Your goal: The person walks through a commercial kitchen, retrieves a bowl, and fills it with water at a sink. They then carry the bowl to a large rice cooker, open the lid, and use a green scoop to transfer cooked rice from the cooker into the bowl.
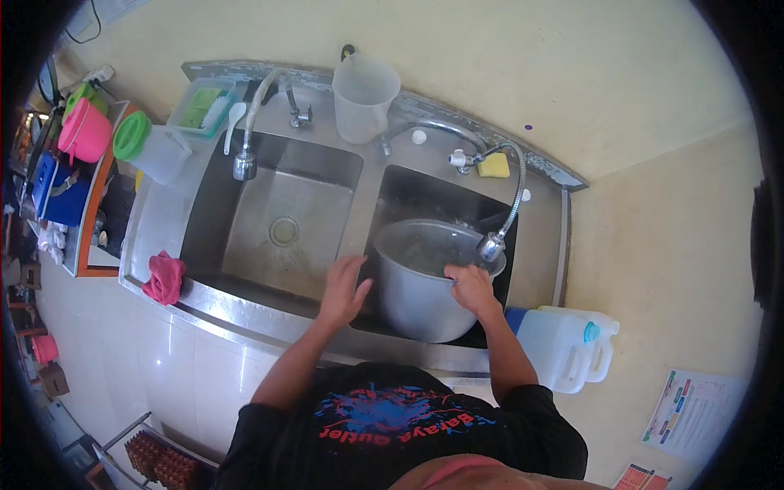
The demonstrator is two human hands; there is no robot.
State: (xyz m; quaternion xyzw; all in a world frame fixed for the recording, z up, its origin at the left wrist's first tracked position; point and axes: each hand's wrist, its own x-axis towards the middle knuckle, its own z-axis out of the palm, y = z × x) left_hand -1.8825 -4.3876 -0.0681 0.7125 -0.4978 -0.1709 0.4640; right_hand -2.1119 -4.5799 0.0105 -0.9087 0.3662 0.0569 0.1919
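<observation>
A large aluminium pot (416, 300) stands tilted in the right basin of a stainless steel double sink (355, 202). My right hand (473, 286) grips the pot's near rim, with the fingers over the edge. To the left of the pot, my left hand (344, 291) hangs over the divider between the basins, fingers apart and holding nothing. A flexible faucet's spray head (492, 246) reaches down over the pot's right side. Inside the pot the surface looks wet, but its contents cannot be made out.
Another spray faucet (245, 165) hangs over the left basin. Behind the sink stand a translucent plastic jug (366, 101) and a yellow sponge (493, 165). A pink cloth (164, 277) lies on the front left edge. Plastic jerrycans (554, 349) stand at the right, beside a wall.
</observation>
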